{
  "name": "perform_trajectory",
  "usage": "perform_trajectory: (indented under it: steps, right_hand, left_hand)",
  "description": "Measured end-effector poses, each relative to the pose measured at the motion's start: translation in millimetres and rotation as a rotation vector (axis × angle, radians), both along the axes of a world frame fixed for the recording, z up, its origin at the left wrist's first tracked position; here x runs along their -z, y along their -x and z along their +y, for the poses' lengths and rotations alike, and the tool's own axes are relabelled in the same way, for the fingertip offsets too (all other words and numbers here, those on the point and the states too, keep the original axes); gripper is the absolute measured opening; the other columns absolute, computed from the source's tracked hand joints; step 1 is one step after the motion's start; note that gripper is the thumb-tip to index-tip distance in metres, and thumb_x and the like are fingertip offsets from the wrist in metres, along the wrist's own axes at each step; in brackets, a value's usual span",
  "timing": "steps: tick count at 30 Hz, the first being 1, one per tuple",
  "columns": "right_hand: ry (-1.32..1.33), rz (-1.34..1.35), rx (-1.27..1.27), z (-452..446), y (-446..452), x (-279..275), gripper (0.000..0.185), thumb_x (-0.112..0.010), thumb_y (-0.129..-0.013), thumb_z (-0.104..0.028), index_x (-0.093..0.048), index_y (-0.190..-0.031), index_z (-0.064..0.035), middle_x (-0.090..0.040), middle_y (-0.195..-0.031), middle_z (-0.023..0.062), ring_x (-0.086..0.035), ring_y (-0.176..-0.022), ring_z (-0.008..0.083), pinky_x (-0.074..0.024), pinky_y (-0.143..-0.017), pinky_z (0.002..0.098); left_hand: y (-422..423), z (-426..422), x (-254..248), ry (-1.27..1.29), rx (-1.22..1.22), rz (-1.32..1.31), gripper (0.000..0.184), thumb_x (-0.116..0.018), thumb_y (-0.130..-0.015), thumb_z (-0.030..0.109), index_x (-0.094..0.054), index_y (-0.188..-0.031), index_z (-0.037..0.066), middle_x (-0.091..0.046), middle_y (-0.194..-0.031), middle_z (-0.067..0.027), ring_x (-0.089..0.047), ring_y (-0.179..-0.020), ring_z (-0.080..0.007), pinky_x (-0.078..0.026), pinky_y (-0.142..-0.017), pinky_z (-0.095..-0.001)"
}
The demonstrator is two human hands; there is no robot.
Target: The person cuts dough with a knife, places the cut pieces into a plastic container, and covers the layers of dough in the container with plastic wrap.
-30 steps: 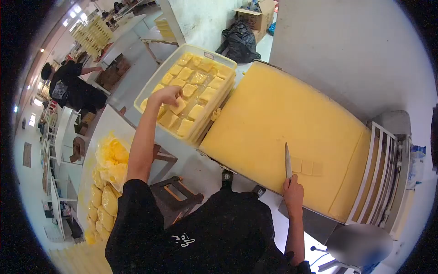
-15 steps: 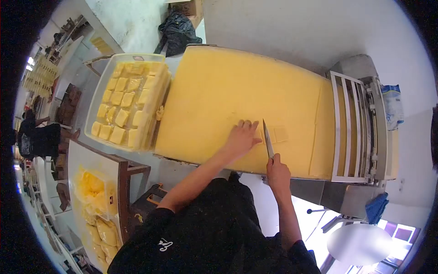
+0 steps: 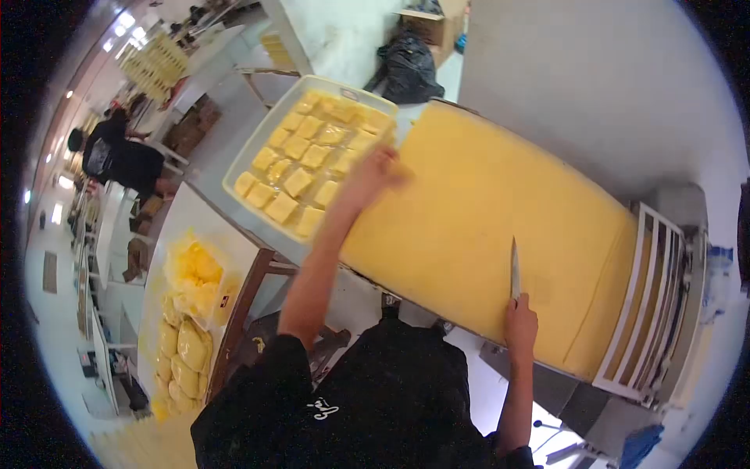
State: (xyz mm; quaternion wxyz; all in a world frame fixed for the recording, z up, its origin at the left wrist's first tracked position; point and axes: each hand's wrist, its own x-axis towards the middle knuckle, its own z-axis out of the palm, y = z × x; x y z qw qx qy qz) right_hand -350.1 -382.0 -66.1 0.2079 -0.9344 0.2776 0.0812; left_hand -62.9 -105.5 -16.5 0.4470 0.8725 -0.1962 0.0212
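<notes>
My right hand (image 3: 521,327) is wrapped round the handle of a knife (image 3: 515,270); its blade points away from me over a wide yellow dough sheet (image 3: 476,203). A faint square outline (image 3: 539,290) shows in the sheet to the right of the blade. My left hand (image 3: 378,170), smeared by motion, is closed above the sheet's left end, beside a plastic tub (image 3: 234,187). From its fingers a small, blurred yellowish piece of dough (image 3: 401,177) seems to hang. Rows of thick yellow dough blocks (image 3: 298,182) lie in the tub.
A slatted metal guard (image 3: 637,297) crosses the sheet's right end. Bagged yellow dough (image 3: 187,348) lies on a side table (image 3: 205,207) at the left. A black bag (image 3: 408,66) stands by the far wall. Another person (image 3: 117,156) works at the far left.
My left hand has left the cut squares and swung left to beside the tub. The knife stays in my right hand over the sheet. The view has turned left.
</notes>
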Motion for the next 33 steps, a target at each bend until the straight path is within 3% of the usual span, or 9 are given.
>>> perform_trajectory:
  steps: [4,9,12,15,16,19,27,30,33]
  right_hand:
    - [0.020,-0.047,0.027,1.1,-1.7,0.1,0.022,-0.044,-0.089,-0.025,-0.045,-0.094,-0.0032,-0.057,-0.067,0.0275,-0.056,-0.065,0.0460,-0.0438,-0.057,0.0531]
    - [0.017,-0.044,-0.016,-2.2,3.5,5.0,0.026,-0.045,-0.090,-0.024,-0.044,-0.103,-0.0020,-0.058,-0.067,0.0247,-0.057,-0.064,0.0435,-0.0452,-0.057,0.0514]
    - [0.117,-0.264,-0.126,-23.7,17.5,48.1,0.033,-0.046,-0.090,-0.025,-0.044,-0.110,0.0004,-0.059,-0.068,0.0238,-0.058,-0.061,0.0414,-0.0457,-0.054,0.0491]
    - [-0.005,-0.559,0.012,-56.5,35.8,113.3,0.025,-0.046,-0.091,-0.022,-0.043,-0.103,-0.0008,-0.052,-0.062,0.0156,-0.053,-0.051,0.0295,-0.0412,-0.044,0.0411]
    - [-0.228,-0.603,0.250,-65.5,34.0,120.9,0.015,-0.046,-0.091,-0.019,-0.043,-0.092,-0.0038,-0.045,-0.055,0.0072,-0.047,-0.041,0.0184,-0.0372,-0.038,0.0342]
    - [-0.636,-0.492,0.545,-40.6,34.8,12.7,0.013,-0.044,-0.092,-0.018,-0.042,-0.090,-0.0056,-0.033,-0.055,-0.0012,-0.036,-0.042,0.0063,-0.0295,-0.034,0.0246]
    - [-0.590,-0.538,0.481,-62.6,77.8,24.1,0.014,-0.041,-0.092,-0.017,-0.042,-0.086,-0.0040,-0.037,-0.057,0.0040,-0.043,-0.046,0.0135,-0.0365,-0.041,0.0293]
    - [0.118,-0.507,0.070,-67.3,93.7,57.6,0.024,-0.037,-0.091,-0.018,-0.050,-0.094,0.0016,-0.053,-0.077,0.0177,-0.054,-0.073,0.0329,-0.0425,-0.067,0.0425]
    - [-0.215,-0.182,0.209,-31.2,62.5,-24.9,0.024,-0.038,-0.090,-0.019,-0.052,-0.094,0.0003,-0.059,-0.077,0.0218,-0.058,-0.071,0.0370,-0.0445,-0.064,0.0466]
  left_hand:
    - [-101.2,118.6,-0.6,0.067,-0.233,0.136,0.041,-0.074,-0.066,0.024,-0.057,-0.097,0.003,-0.064,-0.081,-0.0097,-0.062,-0.075,-0.0199,-0.048,-0.068,-0.0332]
    - [-68.2,92.9,-7.4,-0.958,-0.590,-0.230,0.023,-0.061,-0.075,0.014,-0.059,-0.096,0.004,-0.063,-0.085,-0.0149,-0.061,-0.084,-0.0264,-0.048,-0.074,-0.0365]
    - [-43.3,25.3,26.6,-0.961,-0.522,-0.815,0.018,-0.049,-0.079,0.008,-0.057,-0.095,0.006,-0.058,-0.093,-0.0116,-0.056,-0.083,-0.0248,-0.045,-0.072,-0.0363]
    - [27.1,-95.1,56.2,-0.877,-0.259,-0.801,0.032,-0.050,-0.078,0.013,-0.054,-0.107,0.001,-0.054,-0.105,-0.0168,-0.052,-0.096,-0.0324,-0.038,-0.086,-0.0495]
    - [64.7,-121.9,-10.1,-0.802,0.236,-0.210,0.034,-0.043,-0.081,0.013,-0.052,-0.111,-0.001,-0.054,-0.111,-0.0207,-0.049,-0.103,-0.0314,-0.037,-0.089,-0.0518]
    - [140.8,-203.9,37.3,-0.643,0.344,-0.322,0.044,-0.050,-0.082,0.024,-0.049,-0.116,-0.005,-0.040,-0.129,-0.0241,-0.035,-0.123,-0.0399,-0.032,-0.095,-0.0546]
    - [186.5,-240.6,99.2,-0.232,0.538,-0.062,0.041,-0.066,-0.066,0.028,-0.057,-0.088,-0.005,-0.054,-0.095,-0.0216,-0.052,-0.092,-0.0377,-0.042,-0.077,-0.0488]
    - [184.9,-237.6,111.4,0.111,0.527,-0.061,0.025,-0.066,-0.064,0.021,-0.057,-0.070,-0.002,-0.056,-0.080,-0.0211,-0.054,-0.076,-0.0378,-0.043,-0.071,-0.0468]
    - [155.6,-214.0,103.0,-0.115,0.677,0.128,0.035,-0.065,-0.076,0.019,-0.050,-0.100,-0.002,-0.058,-0.094,-0.0174,-0.061,-0.082,-0.0300,-0.049,-0.072,-0.0388]
